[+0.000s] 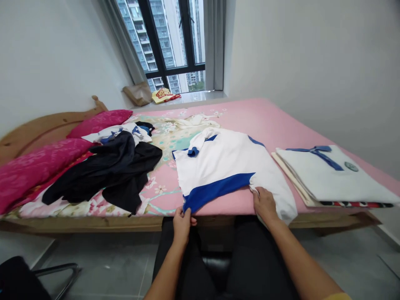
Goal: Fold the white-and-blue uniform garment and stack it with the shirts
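Note:
A white polo shirt [215, 158] with blue trim lies spread on the bed, partly folded over, its near edge by the bed's front. My left hand [182, 225] pinches the blue corner of the shirt at the bed's edge. Farther right, my right hand [265, 205] grips the white cloth beside the end of the blue band. Some of the white fabric hangs over the bed's edge next to that hand. To the right sits a stack of folded clothes [331, 177], with a white, blue-collared shirt on top.
Dark garments [125, 166] lie heaped on the left of the bed near pink pillows [46, 162]. A wooden headboard [53, 125] stands at left. A paper bag [137, 94] rests by the window. A chair [62, 277] is at lower left.

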